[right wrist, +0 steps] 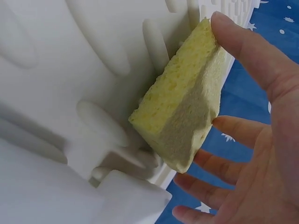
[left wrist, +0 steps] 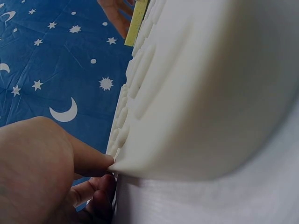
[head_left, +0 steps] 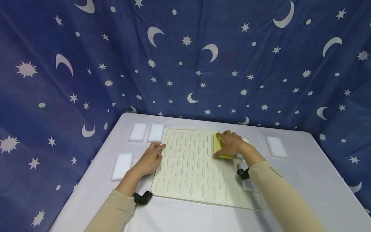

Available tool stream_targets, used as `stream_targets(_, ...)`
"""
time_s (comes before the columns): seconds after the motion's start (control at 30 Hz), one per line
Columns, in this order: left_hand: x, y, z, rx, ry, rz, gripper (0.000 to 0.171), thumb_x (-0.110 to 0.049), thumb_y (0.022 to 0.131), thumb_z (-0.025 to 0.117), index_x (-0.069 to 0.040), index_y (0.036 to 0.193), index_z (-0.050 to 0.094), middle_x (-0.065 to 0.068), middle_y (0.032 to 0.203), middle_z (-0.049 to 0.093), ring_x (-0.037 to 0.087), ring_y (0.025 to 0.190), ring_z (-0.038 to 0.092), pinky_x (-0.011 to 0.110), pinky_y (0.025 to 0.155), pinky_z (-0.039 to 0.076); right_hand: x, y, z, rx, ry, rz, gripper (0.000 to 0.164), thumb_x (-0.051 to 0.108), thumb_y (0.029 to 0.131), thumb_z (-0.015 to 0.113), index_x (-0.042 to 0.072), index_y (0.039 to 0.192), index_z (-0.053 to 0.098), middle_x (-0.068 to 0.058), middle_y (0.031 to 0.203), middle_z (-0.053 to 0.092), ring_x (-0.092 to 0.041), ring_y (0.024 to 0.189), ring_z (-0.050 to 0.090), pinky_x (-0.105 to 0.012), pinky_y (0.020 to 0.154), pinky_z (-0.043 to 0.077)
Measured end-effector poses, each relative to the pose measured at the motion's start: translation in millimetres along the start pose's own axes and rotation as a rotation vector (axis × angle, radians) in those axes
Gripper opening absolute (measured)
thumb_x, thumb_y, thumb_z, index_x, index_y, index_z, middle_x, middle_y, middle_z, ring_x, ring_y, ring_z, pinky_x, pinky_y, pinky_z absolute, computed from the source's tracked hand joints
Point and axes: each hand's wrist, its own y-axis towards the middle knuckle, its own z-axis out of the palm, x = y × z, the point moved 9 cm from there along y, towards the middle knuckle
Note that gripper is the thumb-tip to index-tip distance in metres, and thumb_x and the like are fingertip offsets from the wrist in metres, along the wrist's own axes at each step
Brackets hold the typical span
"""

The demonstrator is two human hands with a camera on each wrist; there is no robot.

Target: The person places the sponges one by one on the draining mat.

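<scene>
A cream mat [head_left: 185, 167] with raised oval ridges lies on the table. My left hand [head_left: 149, 158] pinches its left edge between thumb and fingers, as the left wrist view shows at the mat's rim [left wrist: 122, 169]. Over the mat's right half, my right hand [head_left: 232, 143] grips a yellow sponge [head_left: 218, 144], thumb at one end and fingertips along the other side. In the right wrist view the sponge [right wrist: 182, 102] stands tilted against the ridged surface. White foam blocks [head_left: 248, 183] rest on the mat's right side, partly hidden by my right wrist.
Two white blocks [head_left: 137, 132] lie at the back left of the white table [head_left: 179, 216]. Another block [head_left: 122, 166] sits left of my left hand, and one more block [head_left: 276, 147] is at the right. A blue star-patterned curtain [head_left: 185, 64] hangs behind.
</scene>
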Motion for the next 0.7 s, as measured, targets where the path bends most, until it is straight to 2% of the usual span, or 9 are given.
stream_targets(0.23, -1.2, 0.6, 1.1, 0.005, -0.001, 0.009, 0.050, -0.007, 0.105, 0.049, -0.002, 0.155, 0.045, 0.015, 0.147, 0.042, 0.027, 0.115, 0.051, 0.046, 0.105, 0.043, 1.0, 0.1, 1.8, 0.002, 0.023, 0.020, 0.111, 0.064, 0.076, 0.083, 0.017, 0.163, 0.033, -0.023, 0.164, 0.031, -0.050, 0.145, 0.036, -0.070, 0.114, 0.032)
stream_targets(0.7, -0.4, 0.1, -0.4, -0.002, 0.004, 0.012, 0.051, -0.007, 0.105, 0.049, -0.004, 0.155, 0.046, 0.015, 0.148, 0.043, 0.029, 0.119, 0.050, 0.048, 0.106, 0.041, 2.3, 4.3, 4.4, 0.003, -0.012, 0.031, 0.113, 0.065, 0.074, 0.085, 0.017, 0.163, 0.034, -0.022, 0.163, 0.033, -0.047, 0.144, 0.038, -0.066, 0.116, 0.031)
